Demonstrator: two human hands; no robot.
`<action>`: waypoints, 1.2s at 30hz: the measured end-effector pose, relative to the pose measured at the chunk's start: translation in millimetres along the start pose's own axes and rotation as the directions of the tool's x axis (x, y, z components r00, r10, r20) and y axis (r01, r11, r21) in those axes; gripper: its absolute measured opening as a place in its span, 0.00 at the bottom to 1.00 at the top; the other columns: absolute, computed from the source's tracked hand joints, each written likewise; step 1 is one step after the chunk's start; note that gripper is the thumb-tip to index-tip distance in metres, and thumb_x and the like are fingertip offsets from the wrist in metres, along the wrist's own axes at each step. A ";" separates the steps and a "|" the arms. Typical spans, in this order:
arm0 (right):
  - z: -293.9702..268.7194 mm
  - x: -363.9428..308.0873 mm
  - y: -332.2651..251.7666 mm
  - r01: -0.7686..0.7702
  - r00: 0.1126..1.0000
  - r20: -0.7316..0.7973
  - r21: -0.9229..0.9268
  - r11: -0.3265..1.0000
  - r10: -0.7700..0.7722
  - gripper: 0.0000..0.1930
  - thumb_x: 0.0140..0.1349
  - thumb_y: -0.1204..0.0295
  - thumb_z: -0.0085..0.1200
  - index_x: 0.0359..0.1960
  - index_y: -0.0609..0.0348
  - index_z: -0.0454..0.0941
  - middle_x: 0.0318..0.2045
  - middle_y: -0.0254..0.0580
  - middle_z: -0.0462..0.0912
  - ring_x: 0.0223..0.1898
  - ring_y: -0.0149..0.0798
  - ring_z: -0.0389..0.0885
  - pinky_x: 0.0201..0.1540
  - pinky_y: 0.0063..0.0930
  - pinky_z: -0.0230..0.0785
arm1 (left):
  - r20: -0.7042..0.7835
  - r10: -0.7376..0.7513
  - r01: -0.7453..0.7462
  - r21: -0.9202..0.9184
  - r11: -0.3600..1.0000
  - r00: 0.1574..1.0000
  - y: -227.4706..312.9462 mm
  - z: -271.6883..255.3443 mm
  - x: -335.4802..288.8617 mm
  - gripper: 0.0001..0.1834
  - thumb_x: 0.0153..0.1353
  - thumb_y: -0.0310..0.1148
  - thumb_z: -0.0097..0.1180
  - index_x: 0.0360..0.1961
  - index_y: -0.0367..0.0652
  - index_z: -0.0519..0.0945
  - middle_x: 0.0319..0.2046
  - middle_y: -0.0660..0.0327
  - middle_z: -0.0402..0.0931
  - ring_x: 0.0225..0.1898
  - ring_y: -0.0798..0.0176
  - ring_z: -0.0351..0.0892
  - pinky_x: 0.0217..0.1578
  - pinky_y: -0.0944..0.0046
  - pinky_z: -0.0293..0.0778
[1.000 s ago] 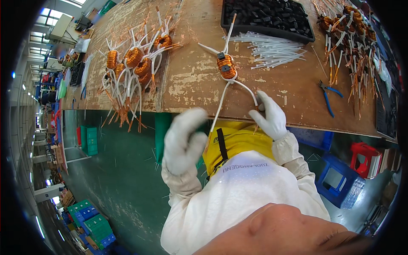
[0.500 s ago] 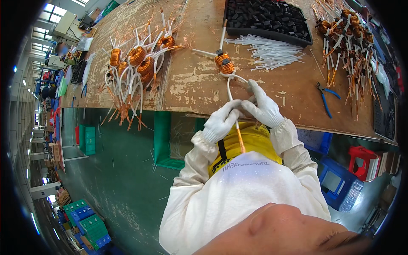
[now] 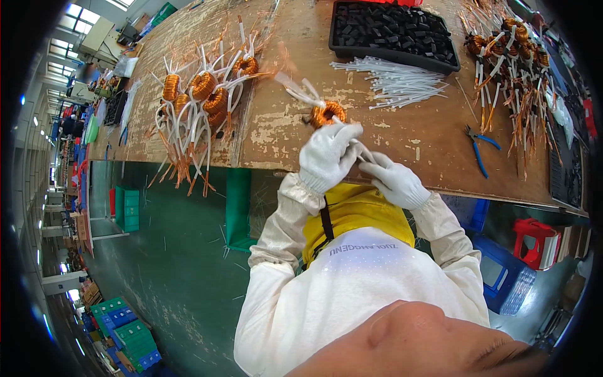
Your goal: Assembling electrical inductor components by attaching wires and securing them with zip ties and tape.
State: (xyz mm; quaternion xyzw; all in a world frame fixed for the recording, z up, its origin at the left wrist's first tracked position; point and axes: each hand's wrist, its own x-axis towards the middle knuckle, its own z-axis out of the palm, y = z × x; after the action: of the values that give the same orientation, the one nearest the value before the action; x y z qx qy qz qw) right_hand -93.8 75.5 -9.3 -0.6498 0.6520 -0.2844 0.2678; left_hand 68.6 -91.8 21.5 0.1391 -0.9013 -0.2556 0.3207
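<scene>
A ring-shaped copper wire coil (image 3: 328, 114) with white-sleeved leads is held just above the tabletop near its front edge. My left hand (image 3: 326, 158), in a white glove, is closed at the coil's near side, its fingers covering part of the leads. Some leads point away to the upper left, their bare copper ends blurred. Beside it, my gloved right hand (image 3: 397, 181) pinches what looks like a white lead running out from the left hand. The fingers hide most of that lead.
Several finished-looking coils (image 3: 203, 85) lie at left, and another heap of coils (image 3: 515, 38) at right. A black tray (image 3: 389, 53) of small black blocks stands at the back, white cable ties (image 3: 396, 81) before it. Blue-handled cutters (image 3: 480, 154) lie at right.
The coil has turned and come nearer to my left hand, its leads swinging to the upper left. My left hand has moved up to it; my right hand has shifted slightly right and down.
</scene>
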 end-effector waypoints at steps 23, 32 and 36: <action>-55.6 24.3 -4.9 -0.094 0.821 -0.564 -0.289 0.953 -0.090 0.16 0.62 0.75 0.59 0.53 0.51 0.81 0.37 0.45 0.86 0.40 0.49 0.85 0.44 0.43 0.77 | 0.328 -0.375 0.156 0.536 0.830 0.867 -16.1 4.2 6.5 0.29 0.64 0.56 0.61 0.56 0.44 0.77 0.38 0.51 0.83 0.41 0.46 0.83 0.43 0.48 0.78; -4.0 46.0 37.1 -0.260 0.923 -0.381 -0.525 0.811 0.050 0.08 0.64 0.70 0.54 0.44 0.52 0.73 0.25 0.39 0.84 0.26 0.46 0.87 0.28 0.39 0.78 | 0.320 -0.407 0.242 0.447 0.861 0.856 -27.3 12.7 0.4 0.30 0.64 0.56 0.60 0.61 0.48 0.77 0.36 0.53 0.83 0.40 0.46 0.83 0.42 0.48 0.79; 6.2 48.8 42.3 -0.356 0.927 -0.310 -0.556 0.751 0.210 0.06 0.66 0.69 0.53 0.41 0.52 0.71 0.26 0.41 0.85 0.27 0.49 0.88 0.28 0.43 0.79 | 0.335 -0.411 0.239 0.450 0.860 0.848 -21.1 8.6 4.3 0.30 0.64 0.56 0.60 0.60 0.49 0.77 0.34 0.53 0.83 0.39 0.47 0.83 0.41 0.48 0.79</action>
State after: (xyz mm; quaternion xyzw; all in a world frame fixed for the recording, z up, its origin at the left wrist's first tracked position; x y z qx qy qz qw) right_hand -119.3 26.3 -43.1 -0.5567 0.8257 -0.0902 0.0103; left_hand 61.6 -107.9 6.3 0.2959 -0.9434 -0.1456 0.0357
